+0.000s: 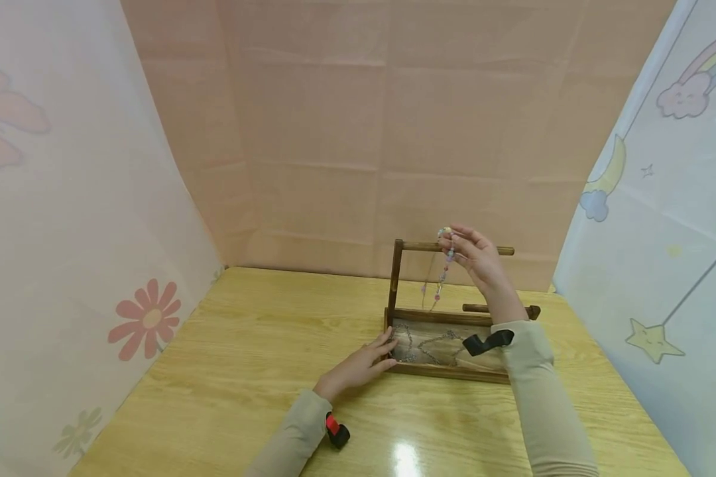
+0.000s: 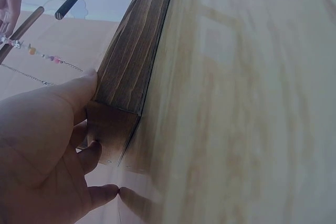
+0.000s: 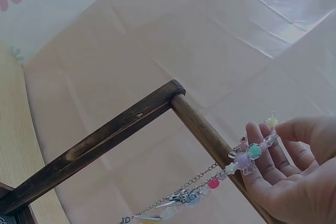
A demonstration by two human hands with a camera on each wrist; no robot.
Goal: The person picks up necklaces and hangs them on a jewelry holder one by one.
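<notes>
A dark wooden jewelry stand (image 1: 447,373) has a shallow tray and an upper bar (image 1: 417,246). My right hand (image 1: 480,262) pinches a colorful beaded necklace (image 3: 241,161) between thumb and fingers, right at that bar. The necklace overlaps the bar in the right wrist view; its beads and silver chain hang below toward the tray. At the tray's left end is my left hand (image 1: 360,364), gripping the corner with thumb and fingers. In the left wrist view, its thumb lies at the dark side wall (image 2: 136,40) and the other fingers are around the end.
Silver chains (image 1: 450,335) lie inside the tray. A lower, shorter bar (image 1: 477,308) projects from the stand's right side, partly behind my right wrist. The stand rests on a light wood table (image 1: 262,344), with a plain tan backdrop (image 1: 310,132) behind and patterned side sheets.
</notes>
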